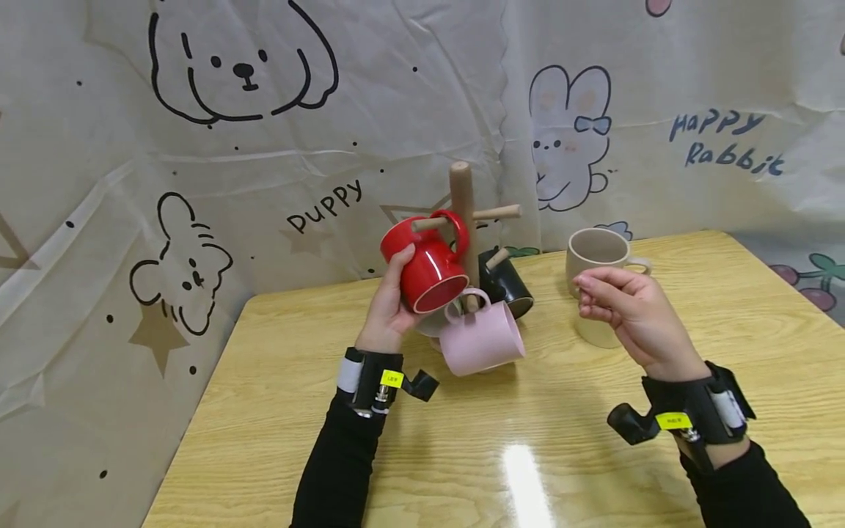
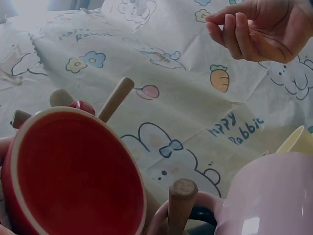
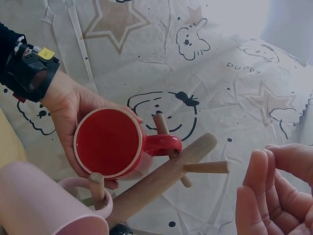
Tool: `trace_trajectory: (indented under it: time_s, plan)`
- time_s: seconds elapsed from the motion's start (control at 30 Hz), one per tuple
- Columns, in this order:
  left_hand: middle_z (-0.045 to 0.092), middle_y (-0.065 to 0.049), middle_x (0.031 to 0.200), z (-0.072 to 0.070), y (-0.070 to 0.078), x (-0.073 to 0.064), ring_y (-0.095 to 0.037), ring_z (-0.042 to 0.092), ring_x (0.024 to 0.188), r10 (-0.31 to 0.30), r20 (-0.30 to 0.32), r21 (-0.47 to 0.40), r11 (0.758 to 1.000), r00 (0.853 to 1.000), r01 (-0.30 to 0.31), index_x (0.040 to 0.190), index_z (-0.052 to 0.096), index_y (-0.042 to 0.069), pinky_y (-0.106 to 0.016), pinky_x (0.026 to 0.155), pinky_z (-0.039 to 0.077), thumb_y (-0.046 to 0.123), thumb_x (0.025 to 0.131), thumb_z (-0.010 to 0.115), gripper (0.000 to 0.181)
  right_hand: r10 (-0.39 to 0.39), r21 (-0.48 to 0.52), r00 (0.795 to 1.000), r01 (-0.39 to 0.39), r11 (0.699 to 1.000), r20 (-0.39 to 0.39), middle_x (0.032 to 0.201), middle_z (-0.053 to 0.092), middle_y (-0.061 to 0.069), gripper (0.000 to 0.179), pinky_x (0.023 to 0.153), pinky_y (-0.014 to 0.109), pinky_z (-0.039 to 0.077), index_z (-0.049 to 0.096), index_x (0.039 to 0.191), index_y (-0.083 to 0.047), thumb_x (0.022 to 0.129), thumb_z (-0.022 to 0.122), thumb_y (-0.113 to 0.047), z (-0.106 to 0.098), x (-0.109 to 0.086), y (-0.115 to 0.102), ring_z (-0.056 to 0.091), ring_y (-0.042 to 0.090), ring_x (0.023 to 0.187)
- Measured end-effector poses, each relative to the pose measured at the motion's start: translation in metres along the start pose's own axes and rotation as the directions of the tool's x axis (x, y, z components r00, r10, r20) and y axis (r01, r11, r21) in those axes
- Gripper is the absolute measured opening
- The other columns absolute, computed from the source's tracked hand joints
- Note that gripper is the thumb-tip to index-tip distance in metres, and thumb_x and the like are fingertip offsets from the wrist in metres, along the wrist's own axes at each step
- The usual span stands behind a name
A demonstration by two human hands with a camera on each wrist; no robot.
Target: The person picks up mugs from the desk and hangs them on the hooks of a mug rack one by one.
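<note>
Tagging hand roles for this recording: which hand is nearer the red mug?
Left. The left hand grips the red mug by its body; the right hand is apart from it, raised off to the right in the head view.

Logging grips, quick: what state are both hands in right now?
Left hand: holding the red mug.
Right hand: closed, holding nothing.

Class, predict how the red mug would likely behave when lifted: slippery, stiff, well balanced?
The red mug may be slippery: its side shows a glossy highlight. It is probably stiff, its round shape undented where the left hand grips it. With a handle on one side only, it may twist if held loosely.
</note>
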State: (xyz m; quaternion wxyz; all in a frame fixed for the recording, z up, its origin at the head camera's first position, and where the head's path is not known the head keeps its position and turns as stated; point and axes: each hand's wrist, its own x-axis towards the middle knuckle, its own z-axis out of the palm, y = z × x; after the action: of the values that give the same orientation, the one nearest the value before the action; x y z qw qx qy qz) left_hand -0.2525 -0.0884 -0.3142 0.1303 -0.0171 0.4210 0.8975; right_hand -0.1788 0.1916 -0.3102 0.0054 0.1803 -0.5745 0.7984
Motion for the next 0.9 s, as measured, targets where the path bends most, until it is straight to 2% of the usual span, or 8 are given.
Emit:
trace_trajectory:
  time_s: [0.17,0.37,0.5,0.6,0.7,0.8,0.9]
  plan:
    - [0.041,-0.002,0.129,-0.001,-0.001,-0.003,-0.021,0.038,0.121,0.027,0.018,0.029,0.999,0.999,-0.028,0.137,0.025,0.016,-0.027,0.084,0.049,0.026,0.09,0.046,0.052,0.018,-0.013,1.0,-0.018,1.0,0.007,0.082,0.064,-0.002,0.017,0.066,0.018,0.053,0.068,0.092,-0.009,0.093,0.051,-0.004,0.0,0.001,0.001,0.059,0.005,0.07]
    - [0.041,-0.002,0.13,-0.003,-0.002,-0.003,-0.019,0.038,0.121,0.051,0.061,0.019,0.998,0.997,-0.052,0.137,0.027,0.016,-0.025,0.086,0.048,0.026,0.093,0.044,0.049,0.011,0.002,1.0,-0.011,1.0,0.017,0.082,0.066,-0.002,0.019,0.066,0.018,0.053,0.068,0.092,-0.007,0.093,0.05,-0.002,-0.005,0.002,0.0,0.061,0.005,0.071]
    - [0.04,-0.002,0.132,-0.004,-0.002,-0.004,-0.019,0.037,0.122,0.063,0.078,0.026,0.998,0.995,-0.065,0.139,0.026,0.014,-0.025,0.09,0.046,0.024,0.094,0.044,0.049,0.004,-0.055,1.0,-0.004,0.998,-0.003,0.081,0.067,-0.002,0.018,0.066,0.018,0.053,0.069,0.092,-0.007,0.092,0.052,-0.002,-0.014,0.003,-0.003,0.061,0.005,0.07]
    - [0.041,-0.004,0.131,-0.006,0.0,-0.009,-0.019,0.039,0.12,0.076,0.053,0.079,0.994,0.996,-0.08,0.139,0.028,0.01,-0.024,0.091,0.044,0.024,0.096,0.044,0.048,0.0,-0.094,1.0,-0.002,0.996,-0.028,0.08,0.066,-0.001,0.017,0.066,0.018,0.053,0.069,0.092,-0.007,0.091,0.053,-0.003,-0.025,0.004,-0.006,0.061,0.006,0.07]
    - [0.044,-0.008,0.129,-0.011,0.005,-0.016,-0.022,0.043,0.115,0.106,-0.004,0.164,0.981,0.994,-0.104,0.137,0.034,0.005,-0.025,0.093,0.044,0.024,0.096,0.045,0.047,-0.008,-0.054,0.998,0.005,0.999,-0.057,0.081,0.066,0.0,0.018,0.066,0.018,0.053,0.069,0.093,-0.005,0.091,0.052,0.0,-0.039,0.004,-0.009,0.062,0.008,0.07]
    - [0.043,-0.013,0.132,-0.02,0.012,-0.024,-0.028,0.046,0.117,0.148,-0.05,0.271,0.954,0.988,-0.129,0.137,0.035,0.0,-0.031,0.101,0.041,0.026,0.096,0.046,0.05,-0.028,0.017,0.995,0.03,0.999,-0.099,0.082,0.067,0.002,0.019,0.065,0.019,0.054,0.07,0.093,-0.003,0.091,0.051,0.001,-0.055,0.003,-0.014,0.064,0.009,0.069]
    - [0.039,-0.016,0.138,-0.03,0.021,-0.036,-0.029,0.045,0.124,0.183,-0.093,0.359,0.923,0.979,-0.138,0.139,0.032,-0.001,-0.037,0.106,0.035,0.028,0.095,0.048,0.055,-0.057,0.082,0.988,0.07,0.994,-0.147,0.08,0.068,0.003,0.021,0.064,0.02,0.054,0.07,0.092,-0.001,0.091,0.05,0.003,-0.071,0.0,-0.018,0.064,0.01,0.068]
